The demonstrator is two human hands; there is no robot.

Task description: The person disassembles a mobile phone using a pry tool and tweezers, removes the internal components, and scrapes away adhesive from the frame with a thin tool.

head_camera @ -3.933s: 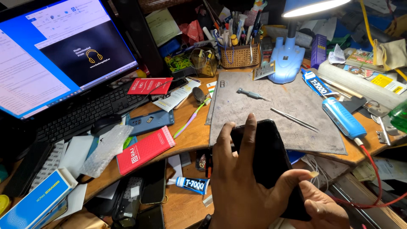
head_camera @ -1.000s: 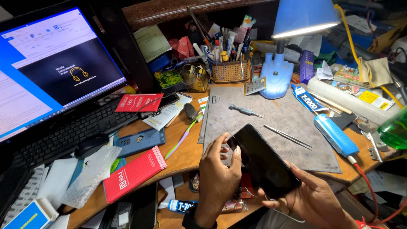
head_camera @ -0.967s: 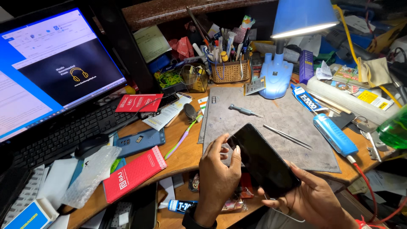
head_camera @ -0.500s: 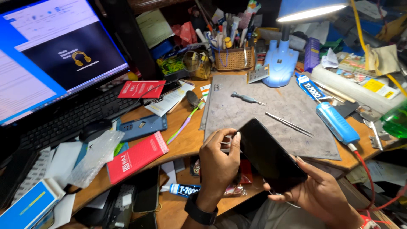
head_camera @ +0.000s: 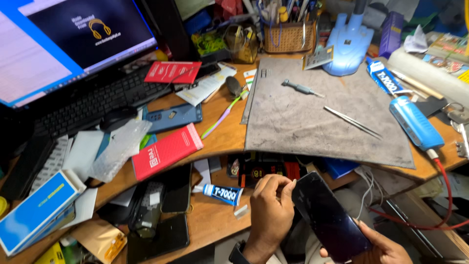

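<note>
A black smartphone (head_camera: 328, 217) with a dark glossy screen is tilted low in front of the desk, below the desk edge. My right hand (head_camera: 378, 247) holds it from beneath at its lower end. My left hand (head_camera: 270, 211) has its fingers curled and pinched against the phone's upper left edge. A grey work mat (head_camera: 312, 117) lies on the desk above, carrying a small screwdriver (head_camera: 301, 88) and metal tweezers (head_camera: 352, 121).
A glue tube (head_camera: 221, 192) lies left of my left hand on a lower shelf. A red box (head_camera: 166, 151), a blue phone back (head_camera: 173, 116), keyboard (head_camera: 88, 105), monitor (head_camera: 68, 44), blue tool (head_camera: 415, 122), lamp base (head_camera: 348, 43) and pen basket (head_camera: 289, 35) crowd the desk.
The phone and both hands have dropped lower, from over the mat's front edge to below the desk edge. My left hand keeps pinching at the phone's top edge.
</note>
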